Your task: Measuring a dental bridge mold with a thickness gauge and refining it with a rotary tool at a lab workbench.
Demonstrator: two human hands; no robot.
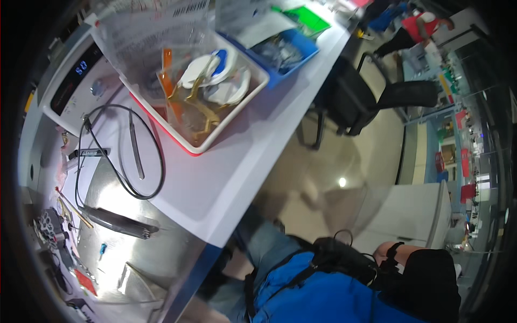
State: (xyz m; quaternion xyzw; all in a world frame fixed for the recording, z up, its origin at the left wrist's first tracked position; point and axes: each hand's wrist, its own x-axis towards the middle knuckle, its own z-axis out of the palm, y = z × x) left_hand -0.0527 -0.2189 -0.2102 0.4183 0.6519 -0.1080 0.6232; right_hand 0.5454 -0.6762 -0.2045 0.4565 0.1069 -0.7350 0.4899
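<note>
My right hand (383,251) shows only in part at the lower right, beside a black pouch (344,258) at my waist; a black band circles the wrist and its fingers are hidden. The left hand is not in view; only a blurred patch of bare skin shows at the lower edge. On the white bench lie grey tweezers (135,145) inside a loop of black cable (163,167). The cable runs to a dark handpiece (118,222) on a shiny metal plate (177,242). Neither hand touches these tools.
A white bin (237,116) holds plastic bags, an orange strip and gold-coloured parts. Behind it stands a blue bin (308,51). At left is a white control unit (64,102) with a lit display. A black chair (350,97) and a person in red (417,27) are beyond.
</note>
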